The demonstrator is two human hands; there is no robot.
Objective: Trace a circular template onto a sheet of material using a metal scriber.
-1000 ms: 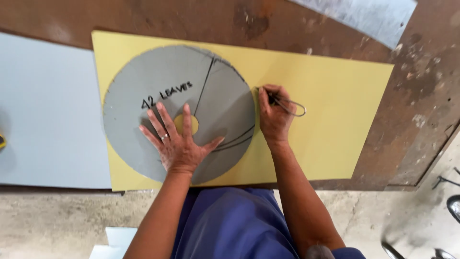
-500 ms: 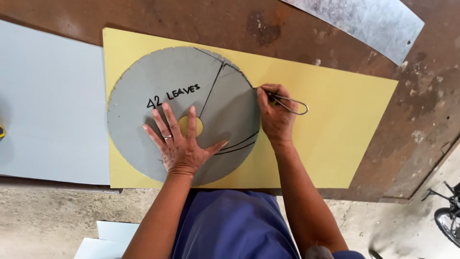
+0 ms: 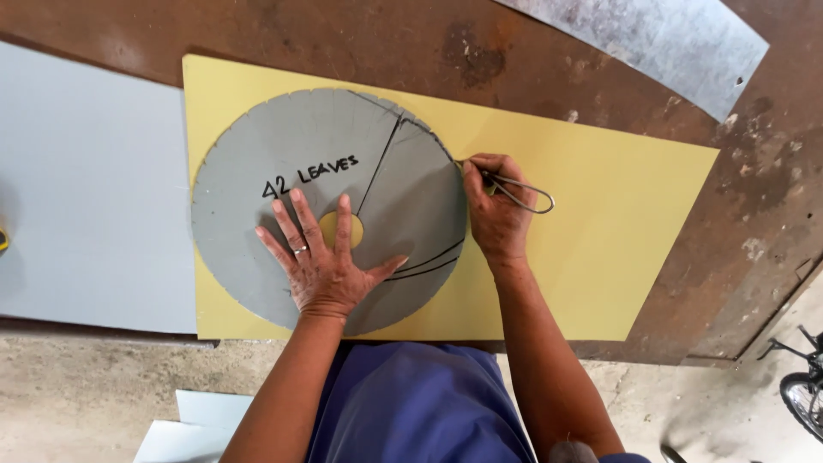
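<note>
A pale blue sheet (image 3: pixel 86 197) and a grey metal strip (image 3: pixel 669 43) lie on the rusty brown table (image 3: pixel 343 34).

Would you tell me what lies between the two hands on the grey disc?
In the head view, only bare grey disc with curved drawn lines separates the left hand from the right hand.

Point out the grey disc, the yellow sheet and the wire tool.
grey disc (image 3: pixel 283 146), head view, upper face.
yellow sheet (image 3: pixel 617 249), head view, bare right half.
wire tool (image 3: pixel 530 196), head view, looped end.

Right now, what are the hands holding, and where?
The right hand grips a thin metal scriber near its tip. The left hand holds nothing, pressing flat on the grey disc.
</note>
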